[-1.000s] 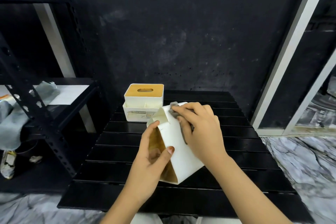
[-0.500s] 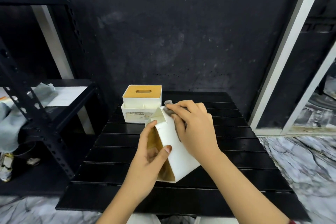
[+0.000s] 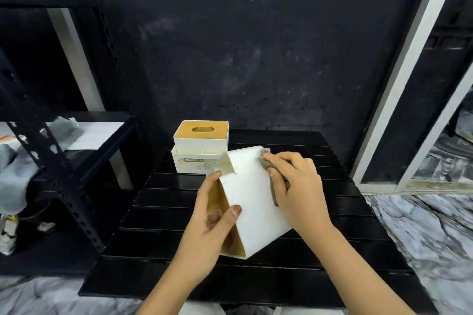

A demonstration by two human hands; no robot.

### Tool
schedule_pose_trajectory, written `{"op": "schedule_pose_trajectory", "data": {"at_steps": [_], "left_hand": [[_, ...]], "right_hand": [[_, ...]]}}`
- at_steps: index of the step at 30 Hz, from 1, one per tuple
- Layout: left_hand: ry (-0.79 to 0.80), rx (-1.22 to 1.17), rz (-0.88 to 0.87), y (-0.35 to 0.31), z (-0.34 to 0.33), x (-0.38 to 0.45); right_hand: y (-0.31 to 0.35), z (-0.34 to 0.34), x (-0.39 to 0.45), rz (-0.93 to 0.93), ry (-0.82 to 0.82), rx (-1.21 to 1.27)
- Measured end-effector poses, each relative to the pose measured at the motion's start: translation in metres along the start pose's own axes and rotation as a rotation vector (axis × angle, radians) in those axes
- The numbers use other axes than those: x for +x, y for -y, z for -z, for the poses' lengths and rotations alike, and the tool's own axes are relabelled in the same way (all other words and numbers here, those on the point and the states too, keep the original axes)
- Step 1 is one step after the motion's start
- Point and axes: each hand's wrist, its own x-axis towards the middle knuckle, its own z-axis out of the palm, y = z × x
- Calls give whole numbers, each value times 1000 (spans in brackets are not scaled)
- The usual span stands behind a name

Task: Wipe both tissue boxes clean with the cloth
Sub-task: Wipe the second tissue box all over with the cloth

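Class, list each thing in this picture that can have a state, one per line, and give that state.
Near tissue box: tipped on its side on the table, held.
Far tissue box: upright, wooden lid on, untouched.
Cloth: bunched under the right hand, pressed on the near tissue box.
Left hand: grips the near tissue box at its wooden end.
Right hand: holds the cloth against the box.
Table: bears both boxes.

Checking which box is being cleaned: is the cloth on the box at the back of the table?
No, the right hand presses the cloth on the near tissue box, gripped by the left hand.
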Motion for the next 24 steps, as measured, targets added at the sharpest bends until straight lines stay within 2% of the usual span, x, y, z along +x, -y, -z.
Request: {"op": "schedule_pose_trajectory", "data": {"at_steps": [5, 12, 19, 24], "left_hand": [[-2, 8, 8, 2, 0, 0], [-4, 24, 20, 3, 1, 1], [-27, 73, -31, 2, 1, 4], [-6, 55, -18, 4, 2, 5]], "right_hand": [[-3, 10, -30, 8, 7, -28], [21, 10, -62, 150, 2, -126], [38, -2, -37, 242, -10, -109], [37, -8, -18, 210, 13, -97]]}}
